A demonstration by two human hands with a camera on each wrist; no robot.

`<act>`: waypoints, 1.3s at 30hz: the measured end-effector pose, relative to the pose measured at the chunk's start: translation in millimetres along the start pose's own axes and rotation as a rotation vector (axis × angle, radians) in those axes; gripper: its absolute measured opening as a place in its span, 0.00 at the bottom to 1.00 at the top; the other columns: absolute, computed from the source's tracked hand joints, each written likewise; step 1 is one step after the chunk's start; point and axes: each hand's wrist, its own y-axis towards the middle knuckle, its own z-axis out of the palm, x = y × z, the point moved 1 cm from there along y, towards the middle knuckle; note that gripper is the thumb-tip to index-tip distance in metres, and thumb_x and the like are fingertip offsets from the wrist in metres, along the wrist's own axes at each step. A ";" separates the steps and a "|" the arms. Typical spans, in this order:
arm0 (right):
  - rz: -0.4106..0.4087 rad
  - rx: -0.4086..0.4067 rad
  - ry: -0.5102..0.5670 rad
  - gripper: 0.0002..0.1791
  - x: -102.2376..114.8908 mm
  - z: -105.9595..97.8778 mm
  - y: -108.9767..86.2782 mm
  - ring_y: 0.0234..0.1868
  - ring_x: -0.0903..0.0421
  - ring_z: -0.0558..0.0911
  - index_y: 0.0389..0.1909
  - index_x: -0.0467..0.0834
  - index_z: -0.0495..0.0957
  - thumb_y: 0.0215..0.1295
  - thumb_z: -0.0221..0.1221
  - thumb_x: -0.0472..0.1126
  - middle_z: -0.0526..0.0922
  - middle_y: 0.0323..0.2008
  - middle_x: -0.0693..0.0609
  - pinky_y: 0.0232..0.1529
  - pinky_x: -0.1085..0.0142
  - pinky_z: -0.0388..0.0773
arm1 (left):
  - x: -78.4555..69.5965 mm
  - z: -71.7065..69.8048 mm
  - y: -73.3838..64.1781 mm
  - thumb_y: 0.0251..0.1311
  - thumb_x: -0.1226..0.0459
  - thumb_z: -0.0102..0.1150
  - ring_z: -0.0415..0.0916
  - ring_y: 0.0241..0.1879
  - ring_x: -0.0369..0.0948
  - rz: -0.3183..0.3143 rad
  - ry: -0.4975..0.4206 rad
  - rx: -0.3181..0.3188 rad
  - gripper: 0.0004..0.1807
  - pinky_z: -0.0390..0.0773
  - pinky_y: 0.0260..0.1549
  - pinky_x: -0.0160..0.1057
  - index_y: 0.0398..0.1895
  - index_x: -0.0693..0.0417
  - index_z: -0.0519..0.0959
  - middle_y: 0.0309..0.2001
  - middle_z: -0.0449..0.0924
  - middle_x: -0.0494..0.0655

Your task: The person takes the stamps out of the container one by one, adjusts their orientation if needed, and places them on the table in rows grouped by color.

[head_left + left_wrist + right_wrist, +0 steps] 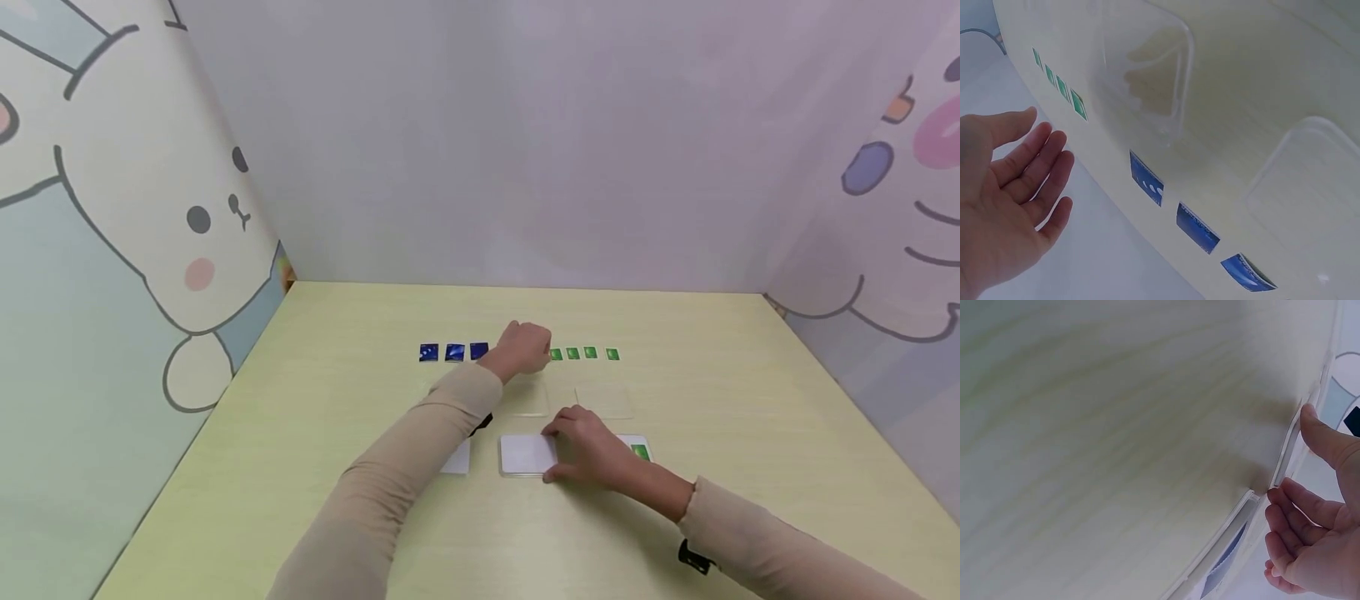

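My left hand (525, 346) reaches over the row of small cards, between the blue cards (454, 352) and the green cards (573, 353). In the left wrist view, that hand (1016, 181) has loosely bent fingers and nothing in its palm. Nearer to me, my right hand (588, 450) pinches a flat white rectangular piece (527, 456), thumb on the near edge and a finger on the far edge. The right wrist view shows its thin side (1288, 450) between thumb and fingertips. What lies under it cannot be made out.
Clear plastic covers (603, 402) lie between the card row and my right hand. A white piece with a green picture (639, 450) is partly behind that hand. Another white piece (456, 460) is partly covered by my left forearm. Curtained walls surround the table (360, 321).
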 end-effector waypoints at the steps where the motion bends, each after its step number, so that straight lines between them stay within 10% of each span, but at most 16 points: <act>1: 0.003 0.001 0.001 0.29 0.2 0.0 -0.3 0.43 0.58 0.76 0.42 0.41 0.83 0.41 0.77 0.54 0.84 0.41 0.52 0.47 0.62 0.78 | -0.1 0.8 -0.4 0.71 0.55 0.52 0.76 0.42 0.38 0.002 0.000 0.002 0.11 0.70 0.55 0.41 0.46 0.48 0.79 0.44 0.84 0.39; 39: -0.015 -0.063 -0.076 0.29 -7.2 -12.1 -10.6 0.43 0.55 0.80 0.42 0.40 0.85 0.41 0.77 0.54 0.86 0.40 0.51 0.48 0.59 0.80 | -6.1 0.9 -29.7 0.68 0.51 0.54 0.75 0.45 0.40 0.073 0.102 -0.073 0.13 0.72 0.51 0.39 0.46 0.48 0.79 0.44 0.82 0.41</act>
